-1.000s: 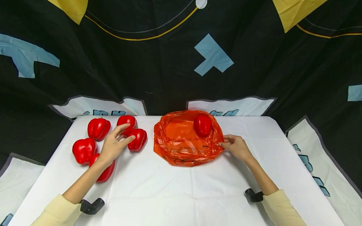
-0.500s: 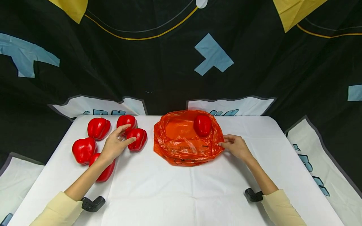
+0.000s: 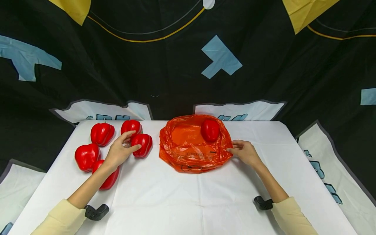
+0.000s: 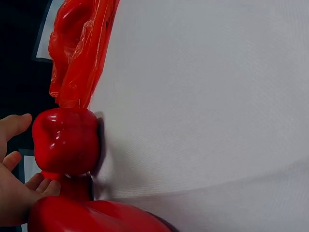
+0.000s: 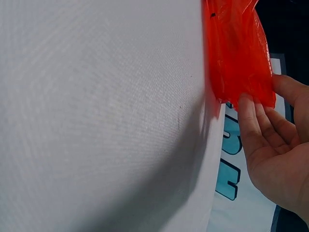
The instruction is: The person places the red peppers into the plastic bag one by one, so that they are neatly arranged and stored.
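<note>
My left hand (image 3: 118, 151) reaches over a red bell pepper (image 3: 142, 145), thumb and fingers spread around its near side. In the left wrist view a slim gap shows between the thumb (image 4: 19, 124) and that pepper (image 4: 66, 141); the fingertips lie low beside it. Another bell pepper (image 3: 131, 125) sits just behind. With thumb and fingers, my right hand (image 3: 245, 151) pinches the right edge of an orange-red plastic bag (image 3: 188, 160). The bag lies with its mouth spread, and one bell pepper (image 3: 210, 130) rests inside at the right. The right wrist view shows the bag's edge (image 5: 241, 58) at the fingertips.
Three more bell peppers stand at the left of the white table (image 3: 164, 202): one at the back (image 3: 102, 133), one in the middle (image 3: 87, 157) and one partly under the left forearm (image 3: 109, 179). A dark printed cloth (image 3: 176, 78) hangs behind the table.
Over the last second my left hand has shifted very slightly around the pepper. The right hand, the bag and the peppers look unmoved.
</note>
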`<state>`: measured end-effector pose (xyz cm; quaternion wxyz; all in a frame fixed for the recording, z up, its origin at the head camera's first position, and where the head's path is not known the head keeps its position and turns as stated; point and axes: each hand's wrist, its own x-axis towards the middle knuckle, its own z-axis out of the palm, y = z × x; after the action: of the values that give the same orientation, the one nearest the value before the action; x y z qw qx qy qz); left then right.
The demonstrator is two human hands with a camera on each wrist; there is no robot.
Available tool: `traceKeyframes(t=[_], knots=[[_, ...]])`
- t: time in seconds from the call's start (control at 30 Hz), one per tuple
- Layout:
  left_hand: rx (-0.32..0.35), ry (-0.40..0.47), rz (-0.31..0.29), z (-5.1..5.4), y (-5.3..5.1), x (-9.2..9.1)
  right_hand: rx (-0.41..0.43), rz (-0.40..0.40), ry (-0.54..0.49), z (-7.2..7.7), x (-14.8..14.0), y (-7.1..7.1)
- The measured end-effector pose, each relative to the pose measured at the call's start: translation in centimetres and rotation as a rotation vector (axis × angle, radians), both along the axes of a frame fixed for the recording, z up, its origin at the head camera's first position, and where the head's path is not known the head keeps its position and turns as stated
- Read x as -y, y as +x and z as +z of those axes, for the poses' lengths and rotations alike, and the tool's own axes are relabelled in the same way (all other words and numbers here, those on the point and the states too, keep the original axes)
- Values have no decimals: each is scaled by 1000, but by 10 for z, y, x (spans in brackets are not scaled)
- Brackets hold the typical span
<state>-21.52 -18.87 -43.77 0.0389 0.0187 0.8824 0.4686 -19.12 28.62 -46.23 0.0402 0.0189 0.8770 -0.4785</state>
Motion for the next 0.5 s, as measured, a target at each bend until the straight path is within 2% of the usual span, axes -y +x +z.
traceKeyframes(t=[0.3, 0.5], knots=[[25, -16, -5, 2, -3, -5, -10, -15, 0, 1, 0, 1], [36, -16, -8, 1, -5, -7, -24, 7, -5, -1, -1, 0]])
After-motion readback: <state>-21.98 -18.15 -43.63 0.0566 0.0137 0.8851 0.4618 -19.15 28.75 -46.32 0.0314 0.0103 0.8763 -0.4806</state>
